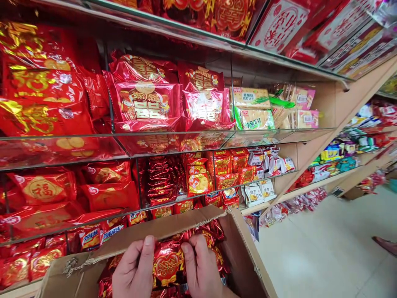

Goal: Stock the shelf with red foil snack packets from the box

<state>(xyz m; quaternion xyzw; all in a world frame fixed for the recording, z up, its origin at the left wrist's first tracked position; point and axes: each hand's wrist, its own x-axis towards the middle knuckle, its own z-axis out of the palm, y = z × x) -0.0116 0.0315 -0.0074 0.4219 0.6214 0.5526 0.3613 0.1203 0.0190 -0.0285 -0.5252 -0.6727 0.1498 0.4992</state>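
At the bottom of the view, my left hand and my right hand grip opposite sides of a red foil snack packet. The packet carries a gold heart with a double-happiness sign. Both thumbs press on its face, while the other fingers are mostly hidden behind it. It is held over an open cardboard box, whose inside shows more red foil packets of similar look around my hands.
A glass-fronted shelf with red biscuit packs stands just beyond the box. Green and yellow cracker packs lie farther right. Lower compartments hold red packets. Pale tiled floor shows at right, with part of a person's shoe.
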